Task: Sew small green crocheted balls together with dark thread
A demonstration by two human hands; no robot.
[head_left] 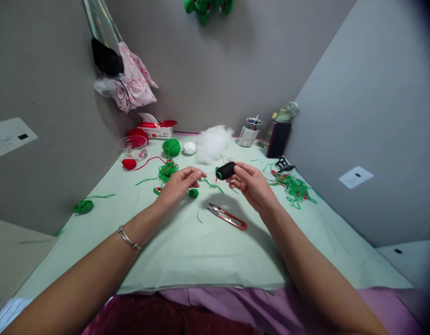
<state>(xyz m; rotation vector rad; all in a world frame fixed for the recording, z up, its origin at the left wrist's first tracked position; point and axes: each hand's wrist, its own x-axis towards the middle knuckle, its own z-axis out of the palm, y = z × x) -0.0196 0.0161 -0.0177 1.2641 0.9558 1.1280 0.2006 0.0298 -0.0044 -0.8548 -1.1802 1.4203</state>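
Observation:
My right hand (251, 184) holds a spool of black thread (226, 171) with a green end, tipped sideways above the table. A thin strand runs from the spool toward my left hand (182, 184), whose thumb and forefinger are pinched on it. Under my left hand lies a small green crocheted ball (193, 193), and a red and green piece beside it is partly covered. Thread snips (228, 217) with red handles rest on the table below the spool, close to a short dark bit of thread (200, 217).
White stuffing (215, 143), a green yarn ball (171, 147) and a clear tub (133, 149) stand at the back. Tangled green and red yarn (295, 190) lies right, near a phone (279, 140). A green crocheted piece (83, 206) is left. Grey walls enclose the table.

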